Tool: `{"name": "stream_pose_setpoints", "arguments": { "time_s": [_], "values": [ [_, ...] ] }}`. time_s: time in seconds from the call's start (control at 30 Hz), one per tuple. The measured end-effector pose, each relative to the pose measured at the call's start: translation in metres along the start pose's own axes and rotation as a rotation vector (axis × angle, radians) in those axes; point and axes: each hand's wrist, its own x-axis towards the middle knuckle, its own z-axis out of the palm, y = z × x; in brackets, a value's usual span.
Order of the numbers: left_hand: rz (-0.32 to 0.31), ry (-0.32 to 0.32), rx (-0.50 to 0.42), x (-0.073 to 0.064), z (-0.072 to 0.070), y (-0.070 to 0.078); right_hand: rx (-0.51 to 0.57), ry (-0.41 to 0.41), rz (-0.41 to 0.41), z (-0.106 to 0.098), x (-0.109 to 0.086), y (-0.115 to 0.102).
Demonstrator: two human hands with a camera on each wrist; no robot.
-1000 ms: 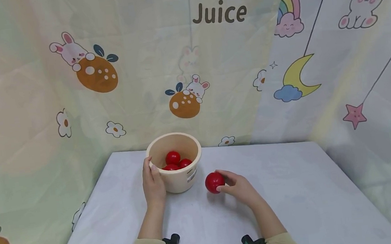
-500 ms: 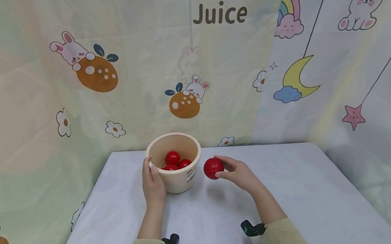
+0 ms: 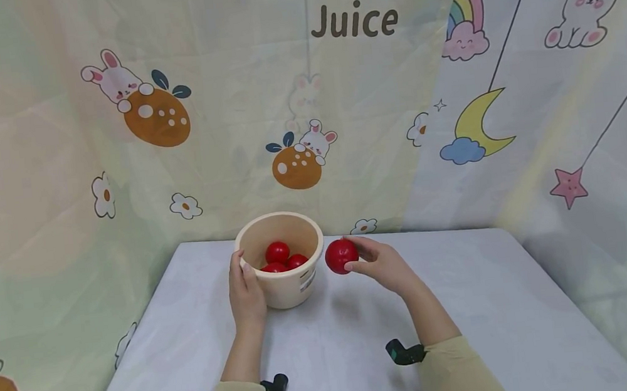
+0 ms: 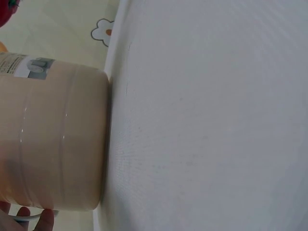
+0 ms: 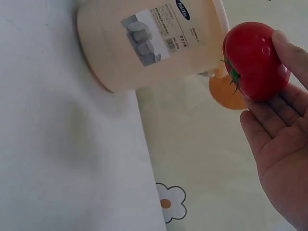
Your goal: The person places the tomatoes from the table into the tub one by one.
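Observation:
A cream plastic bucket (image 3: 284,291) stands upright on the white table. Several red tomatoes (image 3: 277,252) lie inside it. My left hand (image 3: 248,299) grips its left side, fingertips at the rim; in the left wrist view only a few fingers (image 4: 45,220) show beside the bucket wall (image 4: 53,139). Raised off the table, a red tomato (image 3: 342,257) is pinched between the thumb and fingers of my right hand (image 3: 382,269), just right of the bucket rim. Its green stem (image 5: 234,75) points toward the bucket in the right wrist view.
The white-covered table (image 3: 328,351) ends at a patterned curtain (image 3: 227,122) close behind the bucket. A printed label (image 5: 154,38) sits on the bucket wall. Each wrist wears a black camera mount, such as the right one (image 3: 405,353).
My right hand has lifted the tomato from near the table up to about the height of the bucket rim. The left hand and the bucket have stayed in place.

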Motion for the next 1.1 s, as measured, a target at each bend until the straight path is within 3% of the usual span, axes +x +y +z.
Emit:
{"name": "stream_pose_setpoints", "arguments": {
  "time_s": [0.53, 1.1],
  "values": [
    [-0.020, -0.010, 0.004, 0.000, 0.000, -0.001, -0.010, -0.023, -0.078, -0.004, 0.020, -0.033],
    [-0.019, -0.009, 0.023, -0.001, -0.001, 0.004, -0.013, -0.066, -0.124, 0.016, 0.045, -0.054]
  ]
}}
